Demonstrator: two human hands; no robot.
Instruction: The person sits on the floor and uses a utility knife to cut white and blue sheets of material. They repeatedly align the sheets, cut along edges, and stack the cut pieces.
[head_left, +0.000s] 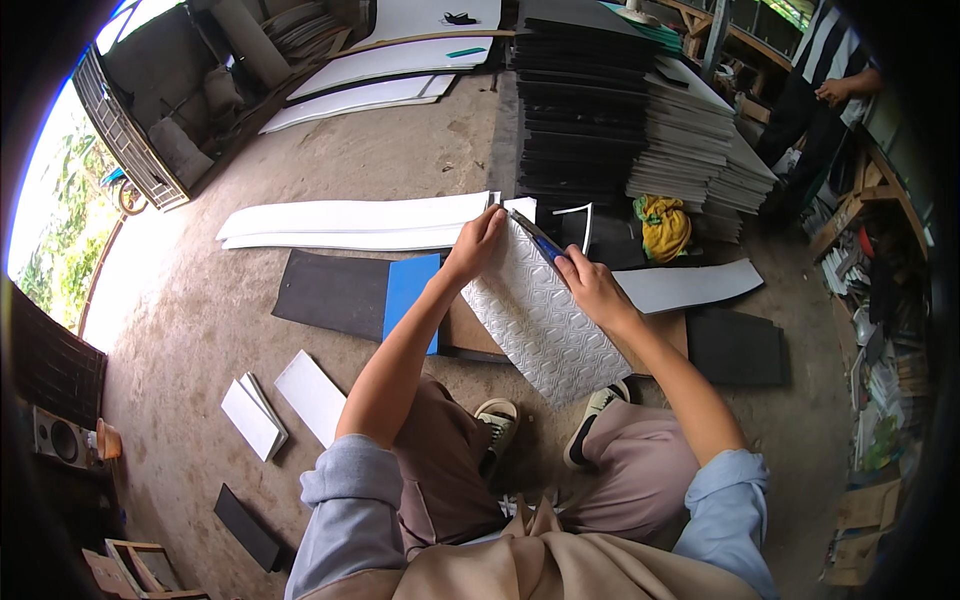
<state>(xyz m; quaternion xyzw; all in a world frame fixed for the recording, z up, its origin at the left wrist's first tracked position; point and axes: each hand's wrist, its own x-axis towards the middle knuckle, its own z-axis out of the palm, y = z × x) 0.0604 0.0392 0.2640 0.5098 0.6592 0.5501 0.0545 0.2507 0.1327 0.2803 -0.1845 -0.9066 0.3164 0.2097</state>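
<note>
A white foam-like sheet [550, 330] with an embossed pattern hangs tilted in front of me, its lower corner above my shoes. My left hand [476, 242] pinches its upper left corner. In the closed fingers of my right hand [594, 287] is a slim blue-handled cutting tool [545, 246]; its dark tip lies along the sheet's upper edge, close to my left fingers. Whether it is scissors or a knife is too small to tell. Under the sheet lies a brown board [475, 332], partly covered by a blue piece [410, 300] and a black sheet [330, 292].
Long white strips [350, 222] lie beyond the board. Tall stacks of black sheets [580, 110] and grey-white sheets [685, 140] stand behind, with a yellow-green cloth bundle [663, 228] before them. White pieces [254, 418] lie at left. Another person [825, 80] stands far right.
</note>
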